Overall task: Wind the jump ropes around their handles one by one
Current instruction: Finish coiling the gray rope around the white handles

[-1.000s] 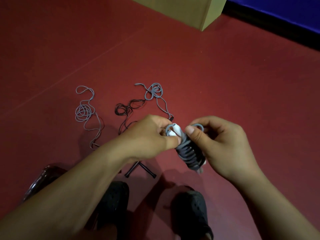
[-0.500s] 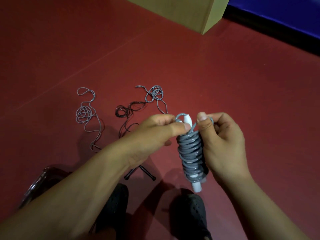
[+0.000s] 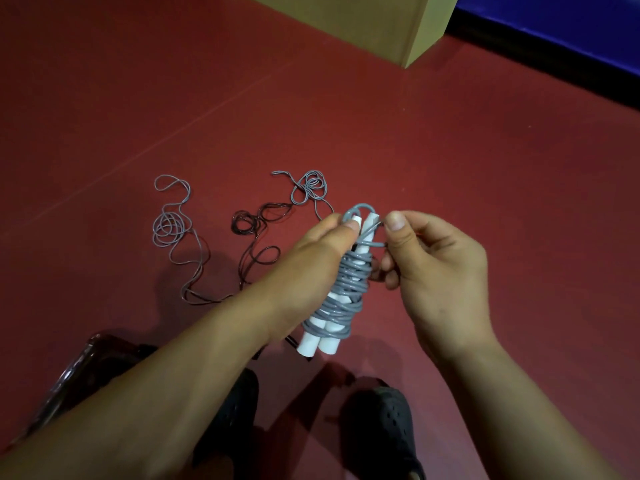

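Observation:
Two white handles (image 3: 323, 339) are held side by side, with grey rope (image 3: 348, 289) coiled many times round them. My left hand (image 3: 308, 268) grips the wound bundle from the left, thumb near the top of the handles. My right hand (image 3: 436, 265) pinches the last grey loop at the upper right of the bundle. On the red floor lie loose ropes: a grey one (image 3: 171, 226) at the left, a dark one (image 3: 258, 223) in the middle, another grey one (image 3: 311, 185) behind the bundle.
A tan box (image 3: 374, 22) stands at the back, and a blue mat (image 3: 554, 26) edges the far right. My two dark shoes (image 3: 384, 427) are at the bottom. A dark shiny object (image 3: 79, 372) lies at the lower left.
The bundle has been raised and tipped upright, showing both white handle ends at the bottom. My right hand has moved off the coils and now pinches only the top loop.

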Available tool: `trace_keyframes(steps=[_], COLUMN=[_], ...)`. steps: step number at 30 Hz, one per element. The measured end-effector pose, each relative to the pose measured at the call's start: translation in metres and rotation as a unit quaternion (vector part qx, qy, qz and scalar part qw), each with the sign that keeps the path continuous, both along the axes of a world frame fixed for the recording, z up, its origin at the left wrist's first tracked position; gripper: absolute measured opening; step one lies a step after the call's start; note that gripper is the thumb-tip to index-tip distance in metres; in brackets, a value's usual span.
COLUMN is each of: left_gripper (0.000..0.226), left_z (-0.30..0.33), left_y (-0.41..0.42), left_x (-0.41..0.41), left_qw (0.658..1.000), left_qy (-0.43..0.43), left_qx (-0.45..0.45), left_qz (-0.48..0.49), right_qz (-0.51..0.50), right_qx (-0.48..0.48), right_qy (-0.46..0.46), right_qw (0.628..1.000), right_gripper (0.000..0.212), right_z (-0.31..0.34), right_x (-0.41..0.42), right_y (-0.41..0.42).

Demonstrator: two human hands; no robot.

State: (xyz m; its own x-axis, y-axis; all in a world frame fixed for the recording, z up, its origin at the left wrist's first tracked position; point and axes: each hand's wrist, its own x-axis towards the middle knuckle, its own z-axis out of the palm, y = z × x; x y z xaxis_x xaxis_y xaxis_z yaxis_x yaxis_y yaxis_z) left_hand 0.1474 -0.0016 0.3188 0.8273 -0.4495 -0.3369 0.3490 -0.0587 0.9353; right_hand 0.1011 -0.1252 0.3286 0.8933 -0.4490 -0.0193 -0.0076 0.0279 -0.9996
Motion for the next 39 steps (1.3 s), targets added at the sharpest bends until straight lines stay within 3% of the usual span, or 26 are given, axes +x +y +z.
trace_keyframes(steps=[2,5,9,15,23,27,34,39], left_gripper=[0.033,0.031,0.029,0.016,0.019,0.021,0.023,0.021], left_z=[0.001,0.002,0.006,0.003,0.004,0.003,0.003,0.006], left_y=[0.002,0.006,0.011,0.015,0.015,0.013,0.010,0.012], left_x=[0.002,0.006,0.006,0.005,0.000,-0.001,-0.007,-0.008], left_qw=[1.000,0.998,0.989,0.971,0.961,0.958,0.936,0.928], left_qy=[-0.016,-0.043,-0.088,-0.155,-0.182,-0.201,-0.241,-0.273], left_qx=[0.015,0.044,0.109,0.162,0.182,0.181,0.239,0.236], left_qz=[-0.008,-0.009,-0.047,-0.086,-0.104,-0.097,-0.090,-0.098], right_qz=[0.031,0.074,0.100,0.102,0.068,0.076,0.071,0.062], right_qx=[0.013,0.051,-0.023,-0.033,0.000,0.061,-0.050,0.017], right_qy=[0.007,0.019,0.029,0.027,0.049,0.068,0.060,0.100], right_qw=[0.999,0.996,0.994,0.994,0.996,0.993,0.994,0.993], right_gripper=[0.017,0.023,0.022,0.022,0.006,0.013,0.016,0.013], right_z=[-0.001,-0.002,-0.004,-0.006,-0.007,-0.007,-0.005,-0.007], right_x=[0.000,0.002,0.001,0.001,0.002,0.003,-0.001,0.001], right_y=[0.000,-0.003,-0.009,-0.011,-0.013,-0.016,-0.017,-0.018])
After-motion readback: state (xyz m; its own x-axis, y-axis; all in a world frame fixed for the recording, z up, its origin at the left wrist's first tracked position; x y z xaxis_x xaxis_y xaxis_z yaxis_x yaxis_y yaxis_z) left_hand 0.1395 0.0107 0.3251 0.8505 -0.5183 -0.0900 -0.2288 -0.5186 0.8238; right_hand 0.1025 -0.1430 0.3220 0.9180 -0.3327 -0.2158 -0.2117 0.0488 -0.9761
